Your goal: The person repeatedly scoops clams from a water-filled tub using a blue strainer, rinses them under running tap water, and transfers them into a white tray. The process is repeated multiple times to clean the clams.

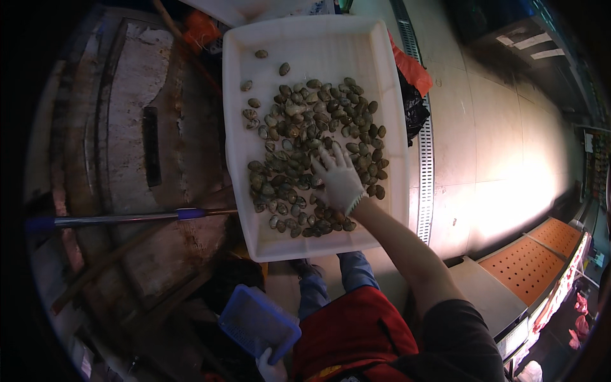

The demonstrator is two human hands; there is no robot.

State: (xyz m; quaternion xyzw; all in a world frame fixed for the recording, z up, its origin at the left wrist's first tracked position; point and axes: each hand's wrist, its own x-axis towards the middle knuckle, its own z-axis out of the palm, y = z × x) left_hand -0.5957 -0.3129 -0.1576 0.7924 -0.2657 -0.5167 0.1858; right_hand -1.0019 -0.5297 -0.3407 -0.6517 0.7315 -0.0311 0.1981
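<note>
A white rectangular plastic tub (305,36) stands in front of me, with many clams (305,124) spread over its floor. Most lie in a loose layer in the middle and near part; several sit apart at the far left. My right hand (338,179), in a white knit glove, rests spread on the clams right of centre, palm down, with its fingers apart. Low in the view my left hand (271,366), also gloved, grips the near rim of a blue perforated plastic basket (260,322). The basket is tilted and I see no clams in it.
At left stands a worn board structure (138,71), crossed by a metal pole with blue fittings (114,219). A red bag (413,67) and a black plastic bag (414,110) lie against the tub's right side. Beyond runs a drain grate (425,176). An orange perforated counter (530,262) stands lower right.
</note>
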